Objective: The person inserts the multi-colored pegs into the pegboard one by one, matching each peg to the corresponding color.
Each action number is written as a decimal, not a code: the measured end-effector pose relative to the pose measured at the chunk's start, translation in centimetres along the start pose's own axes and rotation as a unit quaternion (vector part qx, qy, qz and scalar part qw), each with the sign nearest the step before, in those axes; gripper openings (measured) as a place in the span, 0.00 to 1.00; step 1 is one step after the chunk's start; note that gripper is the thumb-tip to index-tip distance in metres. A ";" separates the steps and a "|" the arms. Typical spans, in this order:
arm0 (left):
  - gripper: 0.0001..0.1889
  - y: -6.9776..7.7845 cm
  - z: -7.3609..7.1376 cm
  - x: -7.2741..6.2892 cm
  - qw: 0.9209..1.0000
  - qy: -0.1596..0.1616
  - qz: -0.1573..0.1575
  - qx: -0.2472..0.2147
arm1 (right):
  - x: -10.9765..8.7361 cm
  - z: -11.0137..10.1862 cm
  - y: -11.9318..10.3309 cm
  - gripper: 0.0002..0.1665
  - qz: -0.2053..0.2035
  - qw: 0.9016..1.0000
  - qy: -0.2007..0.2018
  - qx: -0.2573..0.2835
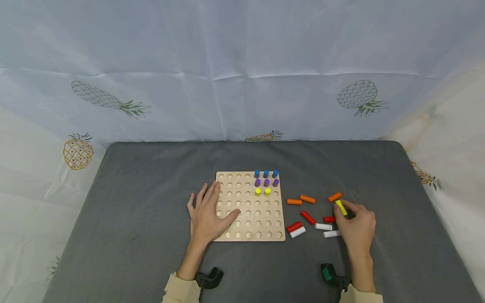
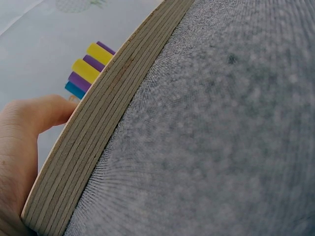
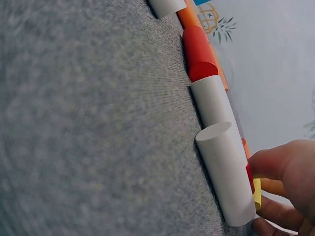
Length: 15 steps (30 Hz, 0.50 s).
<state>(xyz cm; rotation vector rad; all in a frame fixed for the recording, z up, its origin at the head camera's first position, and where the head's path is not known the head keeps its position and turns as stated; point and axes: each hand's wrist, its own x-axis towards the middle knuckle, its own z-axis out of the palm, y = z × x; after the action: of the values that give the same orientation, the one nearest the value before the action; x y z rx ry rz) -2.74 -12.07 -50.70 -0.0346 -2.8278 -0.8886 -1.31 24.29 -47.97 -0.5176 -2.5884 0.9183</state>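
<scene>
A light wooden pegboard with rows of round holes lies on the grey table. Blue pegs, purple pegs and two yellow pegs stand in its upper right holes. My left hand rests on the board's left side, fingers spread and thumb reaching over the holes. The left wrist view shows that thumb by the board's layered edge. To the right of the board, my right hand pinches a yellow peg between thumb and fingers, low over the loose pegs.
Orange pegs, red pegs and white pegs lie loose between the board and my right hand. In the right wrist view a white peg lies close to the fingers. A pineapple-print cloth hangs behind the table.
</scene>
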 end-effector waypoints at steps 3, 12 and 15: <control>0.53 0.0 0.0 0.0 1.000 -0.001 0.000 0.000 | 0.0 0.0 -0.1 0.17 0.001 1.000 -0.002 0.012; 0.53 0.0 0.0 0.0 1.000 0.001 0.001 -0.002 | 0.1 0.0 -0.4 0.18 -0.015 1.000 0.007 0.022; 0.53 -0.1 0.0 0.0 1.000 0.001 0.001 -0.002 | 0.0 -0.1 -0.6 0.17 -0.022 0.999 0.015 0.028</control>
<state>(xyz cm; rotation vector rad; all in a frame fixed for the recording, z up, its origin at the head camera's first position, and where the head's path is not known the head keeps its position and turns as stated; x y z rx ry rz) -2.78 -12.12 -50.75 -0.0369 -2.8238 -0.8936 -1.45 23.89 -47.51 -0.4526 -2.5284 0.9587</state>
